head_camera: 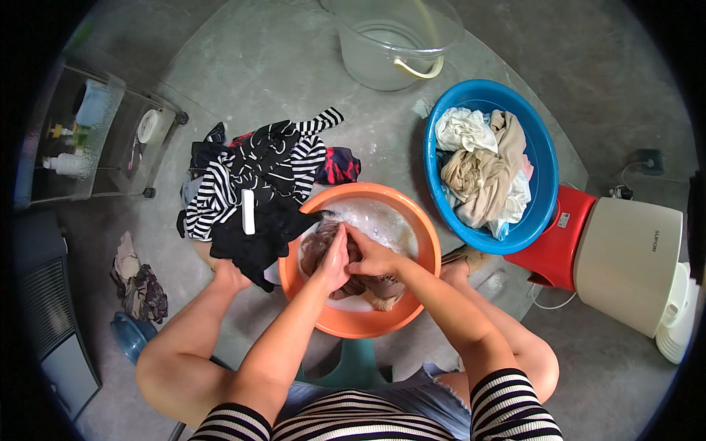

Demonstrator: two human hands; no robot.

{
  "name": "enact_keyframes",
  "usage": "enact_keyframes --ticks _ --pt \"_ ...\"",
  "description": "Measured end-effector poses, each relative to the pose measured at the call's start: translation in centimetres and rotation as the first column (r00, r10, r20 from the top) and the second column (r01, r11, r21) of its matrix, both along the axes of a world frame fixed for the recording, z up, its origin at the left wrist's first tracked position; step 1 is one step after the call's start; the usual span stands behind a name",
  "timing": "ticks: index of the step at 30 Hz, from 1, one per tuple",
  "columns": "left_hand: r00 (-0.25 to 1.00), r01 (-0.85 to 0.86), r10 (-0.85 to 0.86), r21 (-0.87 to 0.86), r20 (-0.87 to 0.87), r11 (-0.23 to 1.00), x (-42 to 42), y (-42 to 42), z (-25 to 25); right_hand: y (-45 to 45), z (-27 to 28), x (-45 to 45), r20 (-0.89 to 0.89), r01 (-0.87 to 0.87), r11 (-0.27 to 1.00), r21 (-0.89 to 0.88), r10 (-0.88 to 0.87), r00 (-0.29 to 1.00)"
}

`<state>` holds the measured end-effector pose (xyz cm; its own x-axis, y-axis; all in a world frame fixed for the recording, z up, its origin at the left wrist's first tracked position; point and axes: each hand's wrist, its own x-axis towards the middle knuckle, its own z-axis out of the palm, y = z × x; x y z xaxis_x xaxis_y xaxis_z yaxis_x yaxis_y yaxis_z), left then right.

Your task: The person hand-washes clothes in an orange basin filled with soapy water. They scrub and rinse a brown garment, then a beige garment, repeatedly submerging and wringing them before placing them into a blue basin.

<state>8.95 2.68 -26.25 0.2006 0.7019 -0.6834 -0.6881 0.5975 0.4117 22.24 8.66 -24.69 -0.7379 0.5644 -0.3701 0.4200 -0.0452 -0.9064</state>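
An orange plastic basin (424, 231) with foamy water stands between the person's legs. In it lies wet brown cloth (380, 289). My left hand (335, 262) and my right hand (375, 253) come together over this cloth, fingertips near each other. Some cloth shows between and beneath them; whether either hand grips it is hard to tell. Black garments (259, 237) lie against the basin's left rim, one end reaching over it. A white bar-shaped object (248, 212) rests on them, beside black-and-white striped clothing (209, 193).
A blue basin (546, 149) of light clothes stands at the right, by a red stool (568, 237) and a cream appliance (629, 264). A clear bucket (369, 66) stands ahead. At left are a wheeled shelf (105, 138), camouflage cloth (143, 295) and a small blue basin (129, 336).
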Motion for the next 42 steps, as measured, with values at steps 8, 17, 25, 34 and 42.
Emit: enact_keyframes --ticks 8,17,25,34,42 --pt "0.993 0.096 -0.093 -0.041 0.068 0.995 -2.0 -1.7 0.7 0.0 -4.6 1.3 0.466 0.360 0.834 0.419 -0.538 0.703" --pt "0.970 -0.207 0.229 -0.222 0.080 0.953 -0.9 -1.8 -0.1 -0.1 -2.5 0.3 0.209 0.420 0.838 0.347 -0.506 0.837" --pt "0.910 -0.155 0.235 -0.244 0.343 0.957 -0.5 0.2 3.4 -4.4 7.3 -2.7 0.077 -0.022 0.763 0.646 -0.036 0.996" --pt "0.971 -0.032 0.049 0.073 -0.234 0.997 -0.5 2.0 2.9 -0.8 1.1 2.9 0.260 0.445 0.847 0.292 -0.518 0.815" --pt "0.764 0.337 -0.246 0.045 -0.596 0.940 -0.6 -1.2 -0.3 -1.3 -5.9 3.4 0.381 0.203 0.885 0.418 -0.373 0.846"
